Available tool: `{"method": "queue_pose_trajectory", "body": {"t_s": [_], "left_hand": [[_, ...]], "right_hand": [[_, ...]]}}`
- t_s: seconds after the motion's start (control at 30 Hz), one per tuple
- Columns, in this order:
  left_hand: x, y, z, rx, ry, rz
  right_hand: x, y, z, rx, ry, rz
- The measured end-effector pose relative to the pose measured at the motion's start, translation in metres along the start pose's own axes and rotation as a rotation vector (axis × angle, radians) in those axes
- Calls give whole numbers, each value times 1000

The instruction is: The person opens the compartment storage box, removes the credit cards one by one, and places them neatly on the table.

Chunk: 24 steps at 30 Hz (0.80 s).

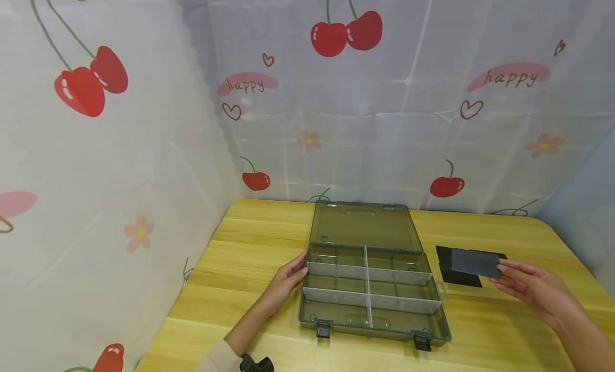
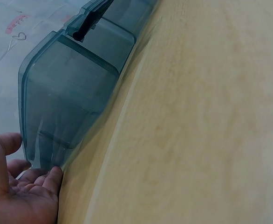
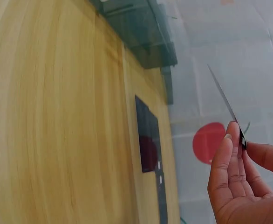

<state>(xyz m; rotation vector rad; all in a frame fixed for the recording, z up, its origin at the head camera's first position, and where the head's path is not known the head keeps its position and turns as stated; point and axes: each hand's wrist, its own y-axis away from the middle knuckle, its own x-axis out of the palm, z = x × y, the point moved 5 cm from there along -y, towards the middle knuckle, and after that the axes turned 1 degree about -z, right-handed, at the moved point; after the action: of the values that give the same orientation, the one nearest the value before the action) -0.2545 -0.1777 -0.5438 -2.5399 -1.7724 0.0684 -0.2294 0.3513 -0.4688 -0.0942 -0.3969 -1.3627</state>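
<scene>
An olive-green see-through plastic organizer box (image 1: 370,329) lies with its lid (image 1: 365,226) swung back, and pale dividers (image 1: 331,296) split it into several compartments. My left hand (image 1: 286,280) rests against the box's left side, thumb and fingertips touching the wall, as the left wrist view also shows beside the box (image 2: 71,88). To the right, my right hand (image 1: 538,289) pinches a thin, stiff, translucent grey rectangular sheet (image 1: 473,262) by one end. Seen edge-on in the right wrist view, the sheet (image 3: 222,93) sits between thumb and fingers of the right hand (image 3: 243,182).
Flat black pieces (image 1: 461,278) lie overlapped on the wooden table (image 1: 259,228), right of the box and below the held sheet. Two dark latches (image 1: 323,329) hang from the box's front. A cherry-print curtain (image 1: 365,121) stands behind the table and along its sides.
</scene>
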Motion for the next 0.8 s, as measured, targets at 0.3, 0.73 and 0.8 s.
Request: {"method": "queue_pose_trajectory", "body": {"t_s": [0.3,0.73,0.8], "left_hand": [[0,0,-1,9,-2,-3],[-1,0,2,-1,-7,-6],[-1,0,2,1,-7,-5]], "right_hand": [[-18,-1,-3,13,15,-52],[-34,-3,-6,19,91,-65],[-35,-3,-6,14,97,-57]]}}
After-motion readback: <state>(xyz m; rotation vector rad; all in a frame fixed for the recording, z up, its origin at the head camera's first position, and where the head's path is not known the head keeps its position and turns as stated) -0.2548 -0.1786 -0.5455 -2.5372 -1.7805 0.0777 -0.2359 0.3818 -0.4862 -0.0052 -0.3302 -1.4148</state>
